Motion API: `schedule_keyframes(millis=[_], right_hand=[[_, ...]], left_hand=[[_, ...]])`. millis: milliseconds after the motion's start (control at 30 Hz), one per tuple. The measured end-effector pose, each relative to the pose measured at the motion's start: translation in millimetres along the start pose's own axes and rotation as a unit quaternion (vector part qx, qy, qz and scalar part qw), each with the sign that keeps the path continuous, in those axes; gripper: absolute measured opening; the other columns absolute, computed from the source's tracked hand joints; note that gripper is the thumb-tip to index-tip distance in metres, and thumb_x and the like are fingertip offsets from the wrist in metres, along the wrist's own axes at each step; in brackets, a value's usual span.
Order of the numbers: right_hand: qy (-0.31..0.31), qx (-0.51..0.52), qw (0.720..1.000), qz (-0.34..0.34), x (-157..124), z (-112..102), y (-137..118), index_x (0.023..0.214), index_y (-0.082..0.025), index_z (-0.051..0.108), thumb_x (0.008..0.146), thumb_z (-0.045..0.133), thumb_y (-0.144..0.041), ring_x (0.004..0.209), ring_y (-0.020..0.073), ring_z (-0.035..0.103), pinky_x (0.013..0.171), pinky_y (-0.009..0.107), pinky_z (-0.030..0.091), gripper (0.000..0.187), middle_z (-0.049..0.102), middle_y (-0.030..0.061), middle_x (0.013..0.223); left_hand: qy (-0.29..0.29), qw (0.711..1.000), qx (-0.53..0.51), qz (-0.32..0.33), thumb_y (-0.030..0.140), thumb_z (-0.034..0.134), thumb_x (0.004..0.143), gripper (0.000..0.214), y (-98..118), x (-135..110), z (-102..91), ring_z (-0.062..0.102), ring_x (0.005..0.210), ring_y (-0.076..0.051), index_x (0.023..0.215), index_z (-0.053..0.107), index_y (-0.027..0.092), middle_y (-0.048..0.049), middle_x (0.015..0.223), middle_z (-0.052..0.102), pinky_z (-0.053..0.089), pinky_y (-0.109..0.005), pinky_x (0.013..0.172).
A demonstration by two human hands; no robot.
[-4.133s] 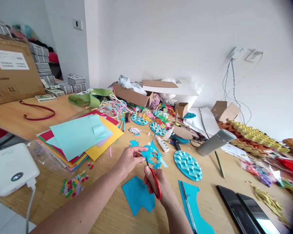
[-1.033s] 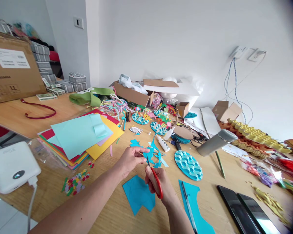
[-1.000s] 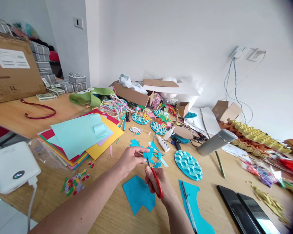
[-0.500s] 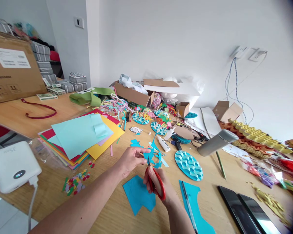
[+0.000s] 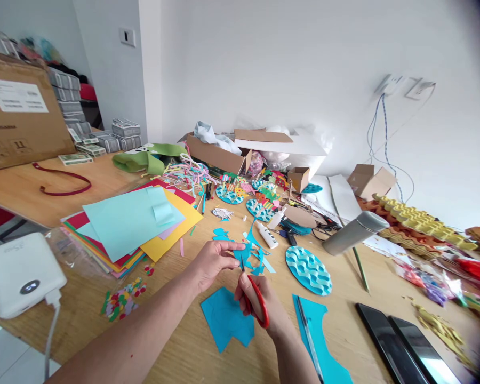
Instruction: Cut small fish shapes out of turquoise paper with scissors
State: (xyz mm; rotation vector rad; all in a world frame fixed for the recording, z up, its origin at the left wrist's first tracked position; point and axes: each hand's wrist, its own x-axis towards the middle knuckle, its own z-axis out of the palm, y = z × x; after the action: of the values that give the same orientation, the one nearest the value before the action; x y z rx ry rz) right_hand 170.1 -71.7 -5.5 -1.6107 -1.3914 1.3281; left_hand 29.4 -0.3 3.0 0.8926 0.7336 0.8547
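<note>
My right hand [image 5: 260,304] is closed round the red handles of a pair of scissors [image 5: 263,306], whose blades point away from me. Between thumb and fingers, my left hand [image 5: 216,262] pinches a small piece of blue paper [image 5: 244,255] at the blades. Blue paper scraps [image 5: 258,261] lie just behind it, hard to tell apart from the held piece. Below my hands rests a larger blue sheet [image 5: 226,322] with a notched edge. Another cut blue sheet [image 5: 324,341] lies to the right with a pen [image 5: 310,338] on it.
A wavy blue oval [image 5: 309,270], a glue bottle [image 5: 268,236] and a grey tumbler [image 5: 356,233] stand or lie to the right. Two phones [image 5: 388,346] are at front right. Coloured paper [image 5: 124,226], confetti [image 5: 124,300] and a white power bank [image 5: 24,274] occupy the left.
The scissor handles have turned slightly in my right hand and look closer together. My left hand keeps its pinch on the blue paper. The whole view has shifted a touch.
</note>
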Motion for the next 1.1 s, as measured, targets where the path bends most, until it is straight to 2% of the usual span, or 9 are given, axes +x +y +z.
schedule_keyframes(millis=[267,467,1100], right_hand=[[0.004,0.011,1.0,0.01,-0.4,0.6,-1.7,0.058,-0.016,0.054,0.066,0.042,-0.087,0.04,0.009,0.043,0.041,0.022,0.029,0.073,0.049,0.001,0.045],[-0.018,0.039,0.999,0.005,-2.7,0.8,-5.9,0.058,-0.016,0.054,0.068,0.042,-0.086,0.039,0.0081,0.042,0.04,0.022,0.026,0.072,0.049,0.0005,0.044],[-0.001,0.023,1.0,-0.001,0.4,1.4,0.0,0.055,-0.015,0.053,0.072,0.042,-0.083,0.036,0.0078,0.04,0.038,0.021,0.025,0.071,0.047,0.0002,0.041]], left_hand=[[0.004,0.999,0.035,0.021,0.011,0.07,0.053,0.043,-3.1,1.4,-1.5,0.049,0.058,-0.009,0.096,0.073,0.012,0.0032,0.057,0.059,0.037,-0.024,0.064],[-0.011,1.0,0.019,0.01,0.014,0.072,0.053,0.046,-2.7,1.8,-2.8,0.05,0.059,-0.009,0.099,0.072,0.011,0.0022,0.059,0.06,0.037,-0.024,0.064],[-0.014,1.0,0.008,0.005,0.013,0.072,0.053,0.044,-2.0,1.3,-2.0,0.051,0.06,-0.009,0.097,0.073,0.012,0.0013,0.061,0.061,0.037,-0.023,0.063]])
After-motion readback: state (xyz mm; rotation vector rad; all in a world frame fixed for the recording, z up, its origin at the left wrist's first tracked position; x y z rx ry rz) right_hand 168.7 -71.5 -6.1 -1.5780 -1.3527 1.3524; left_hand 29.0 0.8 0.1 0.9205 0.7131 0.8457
